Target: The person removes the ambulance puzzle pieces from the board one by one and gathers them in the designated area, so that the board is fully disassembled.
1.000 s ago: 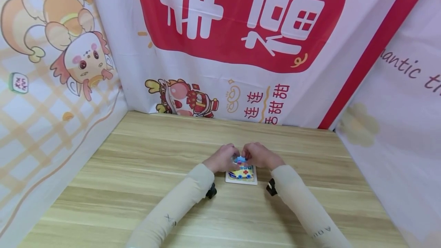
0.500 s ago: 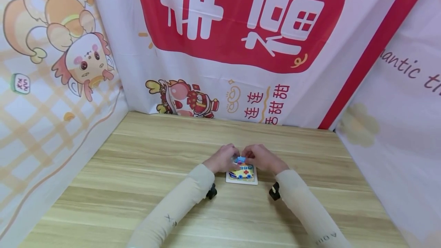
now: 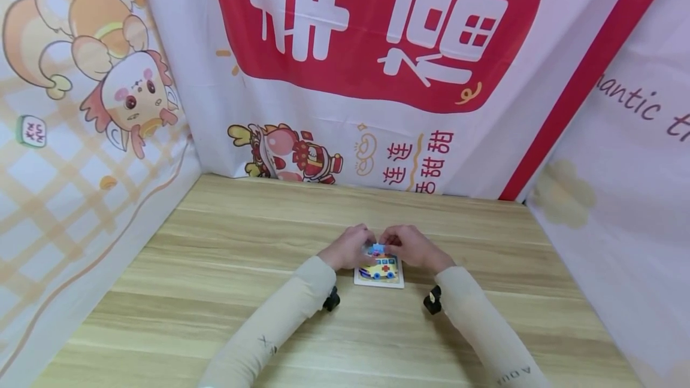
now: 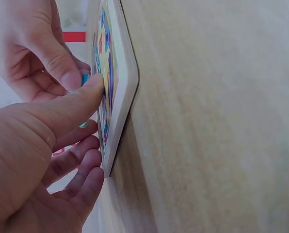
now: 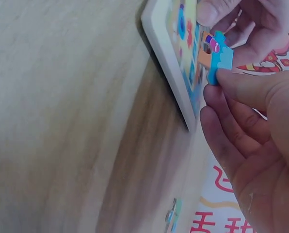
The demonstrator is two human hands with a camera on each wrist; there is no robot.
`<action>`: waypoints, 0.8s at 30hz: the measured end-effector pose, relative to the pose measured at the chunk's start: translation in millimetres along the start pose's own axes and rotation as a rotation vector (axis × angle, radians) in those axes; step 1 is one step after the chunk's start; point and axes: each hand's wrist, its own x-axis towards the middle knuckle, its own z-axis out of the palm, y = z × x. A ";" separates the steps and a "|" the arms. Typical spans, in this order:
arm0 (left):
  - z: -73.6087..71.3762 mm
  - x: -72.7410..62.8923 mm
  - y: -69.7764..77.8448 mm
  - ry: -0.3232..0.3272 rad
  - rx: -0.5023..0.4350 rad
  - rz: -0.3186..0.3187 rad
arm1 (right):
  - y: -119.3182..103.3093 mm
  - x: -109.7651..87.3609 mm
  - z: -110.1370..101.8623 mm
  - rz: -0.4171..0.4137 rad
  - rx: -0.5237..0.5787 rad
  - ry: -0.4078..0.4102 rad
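Observation:
A small puzzle board (image 3: 378, 284) with a white rim and a yellow ambulance picture lies flat on the table in the head view. My right hand (image 3: 414, 248) pinches a light blue puzzle piece (image 5: 223, 57) with a purple patch between thumb and fingertips, tilted up over the board's far part. My left hand (image 3: 349, 249) holds the board from the left, thumb (image 4: 88, 94) on its face and fingers curled at its edge. In the left wrist view the blue piece is mostly hidden behind the hands. A small green bit (image 4: 83, 124) shows behind the left thumb.
On the wood-grain table (image 3: 259, 220), another thin greenish puzzle piece (image 5: 172, 216) lies past the right hand in the right wrist view. Printed cloth sheets (image 3: 372, 88) stand at the back and both sides. A dark wrist camera (image 3: 433, 300) sits under the right sleeve.
The right wrist and forearm have swung slightly to the right while its fingertips keep the blue piece. My left hand and the board have barely shifted.

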 end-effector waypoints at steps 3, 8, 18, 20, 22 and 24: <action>0.2 -0.2 -0.5 0.001 0.003 0.003 | 4.2 -2.4 -4.7 -0.025 -0.007 0.024; 0.7 -0.9 -0.7 -0.003 -0.001 0.004 | 16.6 -8.6 -20.5 -0.064 -0.011 0.065; 0.5 -2.0 1.9 -0.009 -0.016 -0.034 | 52.8 -34.3 -58.9 0.055 -0.020 0.118; 0.8 -1.9 2.1 -0.009 -0.016 -0.038 | 62.3 -39.9 -65.1 0.075 -0.028 0.132; 1.2 -1.7 2.3 -0.011 -0.015 -0.039 | 71.9 -46.1 -70.9 0.099 -0.028 0.145; 1.5 -1.2 2.4 -0.011 -0.017 -0.039 | 80.4 -52.6 -76.2 0.120 -0.015 0.162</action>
